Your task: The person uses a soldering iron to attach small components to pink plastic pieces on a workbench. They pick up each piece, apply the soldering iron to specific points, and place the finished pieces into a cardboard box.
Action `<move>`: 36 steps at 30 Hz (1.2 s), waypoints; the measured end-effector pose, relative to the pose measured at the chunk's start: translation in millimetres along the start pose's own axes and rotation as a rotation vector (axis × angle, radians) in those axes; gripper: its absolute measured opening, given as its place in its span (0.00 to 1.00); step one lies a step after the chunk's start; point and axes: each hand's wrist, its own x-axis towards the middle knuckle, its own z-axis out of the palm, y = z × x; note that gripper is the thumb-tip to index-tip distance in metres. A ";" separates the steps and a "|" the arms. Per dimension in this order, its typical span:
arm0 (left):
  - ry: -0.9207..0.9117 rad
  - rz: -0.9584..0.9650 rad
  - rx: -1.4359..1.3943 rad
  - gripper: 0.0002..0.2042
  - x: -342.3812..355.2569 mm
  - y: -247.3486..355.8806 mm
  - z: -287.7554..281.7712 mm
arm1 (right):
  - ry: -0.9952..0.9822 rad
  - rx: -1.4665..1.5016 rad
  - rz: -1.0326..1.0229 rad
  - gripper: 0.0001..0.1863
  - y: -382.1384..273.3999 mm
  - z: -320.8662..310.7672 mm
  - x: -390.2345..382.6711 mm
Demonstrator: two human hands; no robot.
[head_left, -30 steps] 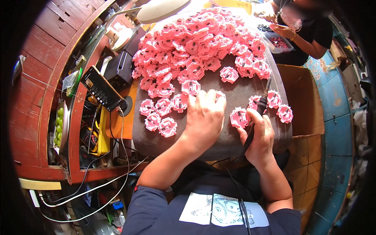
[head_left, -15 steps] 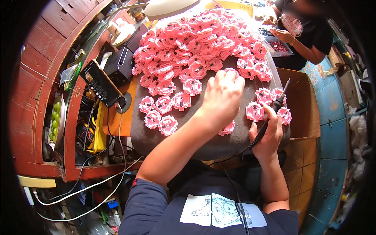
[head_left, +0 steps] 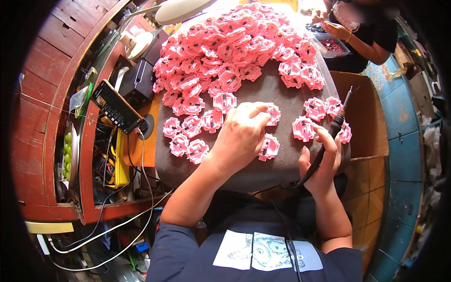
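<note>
My left hand is over the middle of the dark grey work surface, fingers bent, index finger and thumb closed at the edge of a pink plastic part. Just nearer to me lies another pink part. A black corded soldering iron rests in my right hand, its metal tip pointing up and away. Beside that hand sit several pink parts. Left of my left hand are more loose ones. Each has a small dark piece across its middle.
A large heap of pink parts covers the far side. To the left stand a phone, a black box and a lamp. A cardboard box is at the right; beyond it, another person's hands work near a plastic bin.
My left hand has come back toward me and left from near the heap, with a pink part at its fingertips. My right hand keeps the soldering iron in nearly the same place.
</note>
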 end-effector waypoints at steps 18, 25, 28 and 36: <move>0.093 -0.081 -0.284 0.18 -57.4 26.5 10.3 | -0.174 0.268 -0.046 0.31 -31.1 8.5 3.1; 0.112 -0.091 -0.325 0.18 -58.6 25.2 9.4 | -0.199 0.313 -0.054 0.33 -36.4 14.4 4.8; 0.076 -0.100 -0.348 0.18 -60.1 23.1 9.4 | -0.203 0.270 -0.064 0.32 -35.8 15.5 7.6; 0.031 -0.018 -0.256 0.17 -60.8 12.0 -3.9 | -0.287 0.229 0.004 0.31 -36.2 15.6 14.7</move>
